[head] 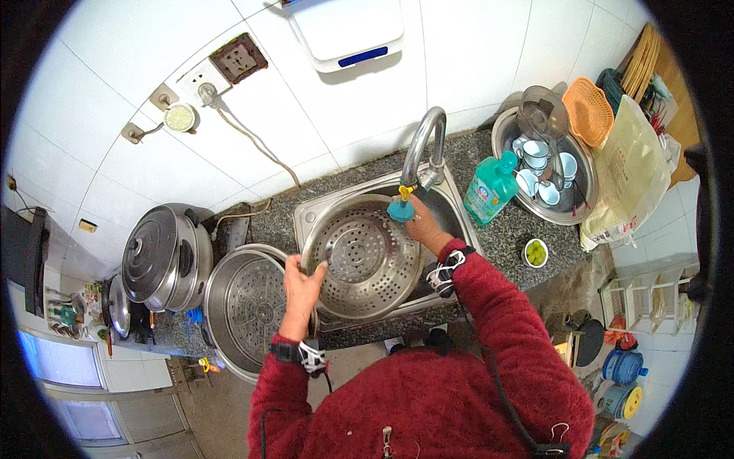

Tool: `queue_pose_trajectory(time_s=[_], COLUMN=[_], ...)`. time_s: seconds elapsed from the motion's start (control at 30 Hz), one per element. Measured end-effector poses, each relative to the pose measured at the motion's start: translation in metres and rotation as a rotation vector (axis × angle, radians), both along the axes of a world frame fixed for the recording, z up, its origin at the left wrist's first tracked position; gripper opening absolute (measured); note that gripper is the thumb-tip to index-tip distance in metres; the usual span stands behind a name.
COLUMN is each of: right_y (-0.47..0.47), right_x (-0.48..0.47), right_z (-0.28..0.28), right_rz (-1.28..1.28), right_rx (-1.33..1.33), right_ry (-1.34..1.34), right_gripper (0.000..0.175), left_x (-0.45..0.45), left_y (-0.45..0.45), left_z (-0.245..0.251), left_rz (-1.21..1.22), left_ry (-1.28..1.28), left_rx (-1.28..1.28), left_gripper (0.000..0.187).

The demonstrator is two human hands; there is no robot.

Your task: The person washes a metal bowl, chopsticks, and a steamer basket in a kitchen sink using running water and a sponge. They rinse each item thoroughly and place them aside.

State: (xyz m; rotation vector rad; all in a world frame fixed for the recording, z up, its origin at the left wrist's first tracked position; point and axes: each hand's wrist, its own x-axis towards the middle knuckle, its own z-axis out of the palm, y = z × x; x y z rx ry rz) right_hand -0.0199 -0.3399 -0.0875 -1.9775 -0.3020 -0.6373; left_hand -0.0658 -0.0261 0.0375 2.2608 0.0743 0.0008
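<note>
A perforated stainless steel steamer basket lies tilted over the sink. My left hand grips its left rim, thumb on the inside. At the upper right, my right hand is beside the blue-green fitting on the end of the curved metal faucet; its fingers are partly hidden behind that fitting, so I cannot tell what they hold. Left of the sink stands a second steamer pot with a perforated bottom. A green plastic detergent bottle is just right of the sink.
A metal basin at the right holds several white cups and a clear lid. Beside it are an orange plastic basket, a plastic bag and a small bowl of green pieces. A lidded steamer pot stands far left.
</note>
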Motion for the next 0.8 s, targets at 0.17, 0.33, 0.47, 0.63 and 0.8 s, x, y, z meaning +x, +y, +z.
queue_pose_trajectory(time_s=[0.17,0.33,0.47,0.63,0.8], right_y=[0.009,0.003,0.012,0.012,-0.019], right_x=[0.008,-0.003,-0.045,-0.055,-0.019], right_z=[0.045,0.034,-0.016,-0.049,-0.002], right_rz=[0.112,-0.089,-0.326,-0.335,-0.098], right_rx=[0.061,-0.116,0.120,0.283,0.349], right_ry=[0.175,0.040,0.281,0.478,0.287], right_gripper=[0.028,0.031,0.037,0.042,0.035], left_x=[0.040,0.034,0.016,-0.020,0.007], left_y=[-0.002,-0.004,-0.011,-0.022,0.004], left_z=[0.000,-0.014,-0.018,-0.035,-0.015], left_rz=[-0.108,-0.098,0.115,0.222,-0.048], left_ry=[-0.055,-0.012,0.082,0.096,0.370], left_rx=[0.026,-0.115,-0.236,-0.462,-0.641], left_gripper=[0.029,0.016,0.012,0.022,0.044])
